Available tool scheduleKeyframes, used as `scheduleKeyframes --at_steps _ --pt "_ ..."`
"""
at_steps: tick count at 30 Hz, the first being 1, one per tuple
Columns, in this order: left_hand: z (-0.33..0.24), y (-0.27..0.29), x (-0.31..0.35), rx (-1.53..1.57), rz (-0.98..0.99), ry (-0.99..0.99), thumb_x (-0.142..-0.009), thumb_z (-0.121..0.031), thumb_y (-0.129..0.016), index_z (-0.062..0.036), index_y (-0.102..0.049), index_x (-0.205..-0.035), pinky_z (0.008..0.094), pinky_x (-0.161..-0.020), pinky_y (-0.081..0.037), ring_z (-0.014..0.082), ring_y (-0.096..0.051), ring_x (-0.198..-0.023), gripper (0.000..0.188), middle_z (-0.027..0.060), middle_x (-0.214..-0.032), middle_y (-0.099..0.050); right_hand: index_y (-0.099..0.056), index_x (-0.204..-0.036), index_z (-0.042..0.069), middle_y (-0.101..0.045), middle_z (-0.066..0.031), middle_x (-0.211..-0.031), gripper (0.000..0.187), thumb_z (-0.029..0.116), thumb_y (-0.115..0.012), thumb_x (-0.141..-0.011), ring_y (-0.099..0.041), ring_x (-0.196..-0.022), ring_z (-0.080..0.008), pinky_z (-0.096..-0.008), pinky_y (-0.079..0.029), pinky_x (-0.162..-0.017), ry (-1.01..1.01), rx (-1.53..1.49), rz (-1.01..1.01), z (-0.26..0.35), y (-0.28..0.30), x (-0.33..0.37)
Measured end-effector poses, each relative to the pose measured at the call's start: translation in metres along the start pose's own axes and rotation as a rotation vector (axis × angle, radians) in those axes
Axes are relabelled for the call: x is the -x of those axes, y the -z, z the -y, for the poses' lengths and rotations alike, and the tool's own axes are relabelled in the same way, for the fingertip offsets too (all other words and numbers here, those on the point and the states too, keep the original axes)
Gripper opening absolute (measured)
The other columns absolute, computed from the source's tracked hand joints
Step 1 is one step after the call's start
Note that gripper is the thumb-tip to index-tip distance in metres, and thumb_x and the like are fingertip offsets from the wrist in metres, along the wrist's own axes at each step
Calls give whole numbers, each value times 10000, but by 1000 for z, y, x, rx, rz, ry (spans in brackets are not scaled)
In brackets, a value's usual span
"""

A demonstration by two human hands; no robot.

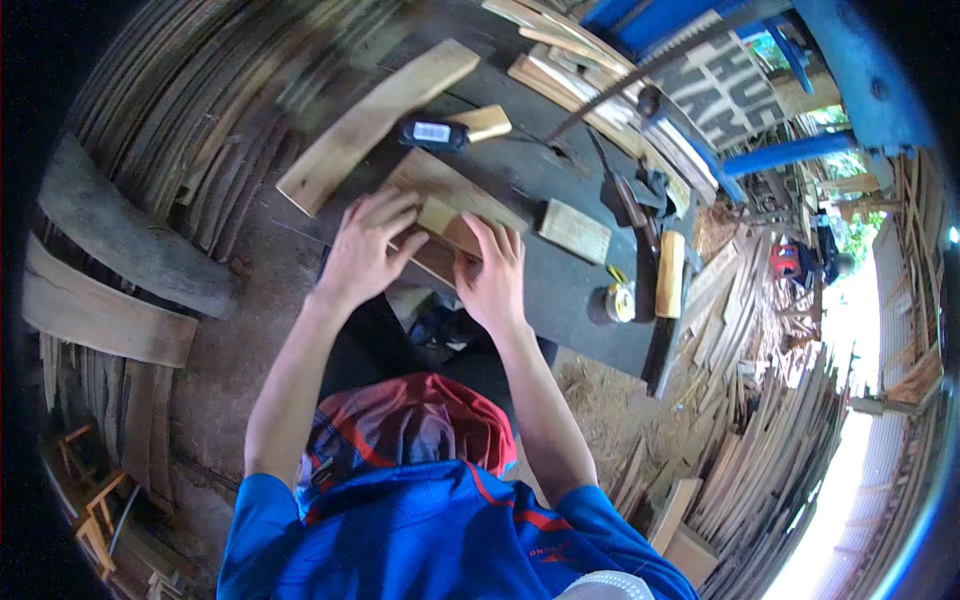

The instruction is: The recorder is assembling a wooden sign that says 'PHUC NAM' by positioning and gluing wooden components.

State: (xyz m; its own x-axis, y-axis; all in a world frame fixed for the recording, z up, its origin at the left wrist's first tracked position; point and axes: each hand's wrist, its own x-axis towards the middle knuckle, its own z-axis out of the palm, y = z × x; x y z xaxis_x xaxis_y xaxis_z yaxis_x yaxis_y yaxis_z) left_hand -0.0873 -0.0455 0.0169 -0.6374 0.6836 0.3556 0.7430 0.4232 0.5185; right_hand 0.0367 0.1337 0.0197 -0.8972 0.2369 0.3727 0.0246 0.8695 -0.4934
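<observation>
A small pale wooden block (447, 224) lies on top of a wider flat board (470, 187) at the near edge of the dark table. My left hand (368, 248) curls its fingers and thumb around the block's left end. At the right end, my right hand (492, 268) grips the same block between thumb and fingers. The undersides of the fingers are hidden. Beyond the hands rests a black case with a white label (433, 134), touching a short piece of wood (486, 122). To the right sits another rectangular wood block (574, 231).
A saw blade (640, 75) slants down to the dark table (560, 300) from a blue machine frame (880, 80). A long plank (375, 125) lies far left on the table. A yellow tape measure (620, 302) and wooden handle-like piece (670, 275) are right. Stacked boards (770, 450) flank the floor.
</observation>
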Motion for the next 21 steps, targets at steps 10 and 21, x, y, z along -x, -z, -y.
scheduleKeyframes --at_steps 10,21 --pt "20 10 -33 193 -25 64 -917 -302 -737 -99 -766 -1083 451 -1100 -426 283 -597 -1246 264 64 -1246 -708 -568 -1267 -17 -604 -227 -1272 359 159 -631 -960 -561 -1182 -371 -498 -421 -1038 -211 -28 -279 -46 27 38" --pt "2 14 -84 45 540 -181 -721 -349 -897 -126 -608 -1313 420 -1109 -448 320 -569 -1287 696 117 -1365 -607 -527 -1252 11 -554 -201 -1279 440 42 -695 -846 -484 -1222 -393 -488 -366 -1085 -323 71 -429 -65 35 53"
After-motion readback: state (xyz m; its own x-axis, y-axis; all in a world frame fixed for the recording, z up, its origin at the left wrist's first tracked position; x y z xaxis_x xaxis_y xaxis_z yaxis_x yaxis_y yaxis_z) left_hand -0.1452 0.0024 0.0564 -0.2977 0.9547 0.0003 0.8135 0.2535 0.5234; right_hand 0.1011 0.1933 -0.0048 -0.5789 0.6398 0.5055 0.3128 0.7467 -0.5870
